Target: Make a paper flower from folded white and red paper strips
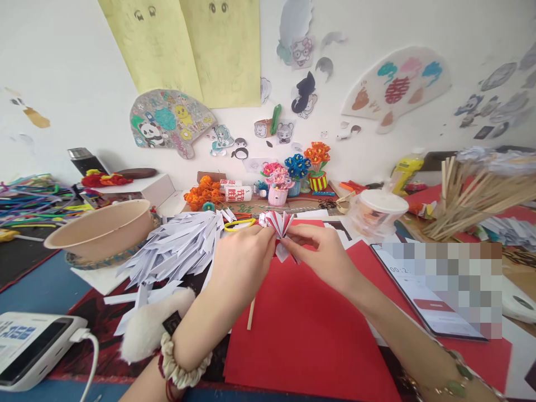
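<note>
Over the red paper sheets (pixel 305 329), both hands meet at a small red-and-white pleated paper fan (pixel 281 223). My left hand (pixel 247 248) is closed at its left side, with the back of the hand hiding most of the fingers. Below that hand the end of a thin wooden stick (pixel 250 315) shows; whether the hand holds it I cannot tell. My right hand (pixel 316 243) pinches the fan's right side between thumb and fingers. Left of the hands lies a pile of folded white paper strips (pixel 176 245), with yellow-handled scissors (pixel 239 225) close behind my left hand.
A beige basin (pixel 100 229) stands at left, a white power device with a cable (pixel 37 346) in front of it. At right are a tablet (pixel 402 285), a lidded tub (pixel 383 206) and a bundle of wooden sticks (pixel 464 195). Pipe-cleaner flower pots (pixel 278 192) line the wall.
</note>
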Action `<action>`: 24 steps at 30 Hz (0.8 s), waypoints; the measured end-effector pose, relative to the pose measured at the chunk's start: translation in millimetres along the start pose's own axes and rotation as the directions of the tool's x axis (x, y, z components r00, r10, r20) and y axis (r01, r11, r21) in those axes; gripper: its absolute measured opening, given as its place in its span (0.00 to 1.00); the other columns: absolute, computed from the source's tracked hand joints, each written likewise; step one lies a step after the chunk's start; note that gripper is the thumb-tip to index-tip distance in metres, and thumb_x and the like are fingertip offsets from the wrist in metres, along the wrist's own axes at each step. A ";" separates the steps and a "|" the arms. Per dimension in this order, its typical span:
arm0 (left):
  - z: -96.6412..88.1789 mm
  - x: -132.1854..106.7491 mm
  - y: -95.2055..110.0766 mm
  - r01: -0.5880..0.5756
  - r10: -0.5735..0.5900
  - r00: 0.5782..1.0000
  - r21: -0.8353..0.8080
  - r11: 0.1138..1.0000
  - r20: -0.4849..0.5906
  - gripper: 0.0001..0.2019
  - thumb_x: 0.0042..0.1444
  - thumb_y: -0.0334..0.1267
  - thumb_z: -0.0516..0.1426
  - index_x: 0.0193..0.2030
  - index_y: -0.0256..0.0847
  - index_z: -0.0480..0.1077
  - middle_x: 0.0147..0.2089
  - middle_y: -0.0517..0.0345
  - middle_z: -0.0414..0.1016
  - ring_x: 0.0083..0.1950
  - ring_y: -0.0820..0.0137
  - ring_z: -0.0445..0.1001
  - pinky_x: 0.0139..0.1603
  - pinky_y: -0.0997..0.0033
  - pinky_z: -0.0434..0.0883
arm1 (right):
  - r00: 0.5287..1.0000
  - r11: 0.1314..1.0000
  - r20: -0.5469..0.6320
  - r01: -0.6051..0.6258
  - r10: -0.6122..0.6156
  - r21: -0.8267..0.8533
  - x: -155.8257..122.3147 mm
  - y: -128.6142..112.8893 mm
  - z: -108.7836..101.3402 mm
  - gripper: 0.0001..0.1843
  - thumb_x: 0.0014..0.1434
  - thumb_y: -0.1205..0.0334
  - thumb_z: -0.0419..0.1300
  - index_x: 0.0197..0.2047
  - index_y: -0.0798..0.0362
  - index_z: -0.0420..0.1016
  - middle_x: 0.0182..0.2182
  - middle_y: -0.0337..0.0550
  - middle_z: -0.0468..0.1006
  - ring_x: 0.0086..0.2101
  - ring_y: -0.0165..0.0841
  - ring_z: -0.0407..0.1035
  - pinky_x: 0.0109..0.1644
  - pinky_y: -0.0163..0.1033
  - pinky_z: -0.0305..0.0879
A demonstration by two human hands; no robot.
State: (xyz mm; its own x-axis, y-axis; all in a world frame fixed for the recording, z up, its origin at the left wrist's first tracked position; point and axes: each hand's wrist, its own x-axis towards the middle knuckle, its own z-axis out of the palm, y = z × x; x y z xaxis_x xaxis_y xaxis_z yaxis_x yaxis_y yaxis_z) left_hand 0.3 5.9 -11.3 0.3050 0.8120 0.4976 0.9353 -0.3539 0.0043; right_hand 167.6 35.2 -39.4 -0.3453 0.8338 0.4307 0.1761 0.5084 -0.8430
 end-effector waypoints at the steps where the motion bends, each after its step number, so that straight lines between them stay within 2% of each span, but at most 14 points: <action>1: 0.1 0.2 -0.5 -0.019 0.018 1.000 0.042 0.999 0.005 0.10 0.63 0.33 0.53 0.33 0.41 0.73 0.30 0.57 0.79 0.29 0.64 0.77 0.25 0.70 0.53 | 0.999 0.998 -0.011 0.032 -0.033 -0.057 -0.2 -0.5 0.3 0.06 0.62 0.66 0.59 0.36 0.53 0.78 0.28 0.40 0.78 0.27 0.31 0.69 0.32 0.36 0.65; 5: -1.8 -0.6 -1.5 -0.049 0.053 0.998 0.156 0.987 -0.020 0.10 0.63 0.32 0.53 0.30 0.41 0.72 0.25 0.58 0.77 0.24 0.65 0.74 0.23 0.70 0.47 | 0.990 0.963 -0.040 0.120 -0.134 -0.241 -1.2 -2.9 1.2 0.07 0.64 0.68 0.58 0.40 0.54 0.78 0.32 0.43 0.78 0.33 0.35 0.71 0.36 0.37 0.65; 10: -3.9 -0.2 -1.6 -0.045 0.055 0.997 0.181 0.982 -0.051 0.09 0.62 0.33 0.56 0.29 0.41 0.72 0.24 0.58 0.77 0.23 0.65 0.74 0.22 0.70 0.46 | 0.983 0.940 -0.048 0.154 -0.177 -0.304 -3.1 -3.9 3.0 0.07 0.65 0.68 0.57 0.41 0.54 0.77 0.32 0.43 0.77 0.33 0.36 0.71 0.37 0.38 0.65; 14: -3.3 2.4 -0.4 0.034 -0.030 0.998 0.082 0.996 -0.051 0.08 0.62 0.35 0.56 0.32 0.41 0.73 0.28 0.58 0.80 0.27 0.65 0.77 0.24 0.70 0.51 | 0.979 0.935 -0.064 0.165 -0.194 -0.315 -2.9 -3.2 3.7 0.07 0.65 0.68 0.57 0.43 0.54 0.77 0.33 0.43 0.77 0.33 0.36 0.71 0.37 0.38 0.65; 18: -3.5 5.0 1.3 0.096 -0.096 0.995 -0.082 0.992 0.001 0.08 0.62 0.33 0.55 0.33 0.40 0.74 0.33 0.56 0.81 0.32 0.67 0.78 0.30 0.72 0.58 | 0.976 0.935 -0.065 0.179 -0.208 -0.306 -1.5 -2.4 2.5 0.07 0.65 0.68 0.57 0.42 0.53 0.76 0.32 0.42 0.76 0.33 0.35 0.71 0.37 0.37 0.65; 24: -4.2 8.3 -1.2 0.121 -0.119 0.993 -0.208 0.970 0.026 0.09 0.61 0.31 0.55 0.33 0.41 0.76 0.32 0.57 0.81 0.31 0.68 0.76 0.33 0.72 0.62 | 0.982 0.944 -0.028 0.174 -0.189 -0.281 -0.8 -0.9 1.0 0.07 0.66 0.66 0.56 0.40 0.52 0.76 0.35 0.44 0.76 0.35 0.36 0.71 0.40 0.39 0.66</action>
State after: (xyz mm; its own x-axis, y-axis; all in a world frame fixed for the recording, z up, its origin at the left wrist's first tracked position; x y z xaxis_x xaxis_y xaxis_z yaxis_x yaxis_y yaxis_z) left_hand 0.9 11.2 -3.5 0.1963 0.8599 0.4711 0.9072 -0.3416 0.2454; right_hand 166.8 33.8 -39.3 -0.3468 0.7283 0.5911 0.3656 0.6853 -0.6299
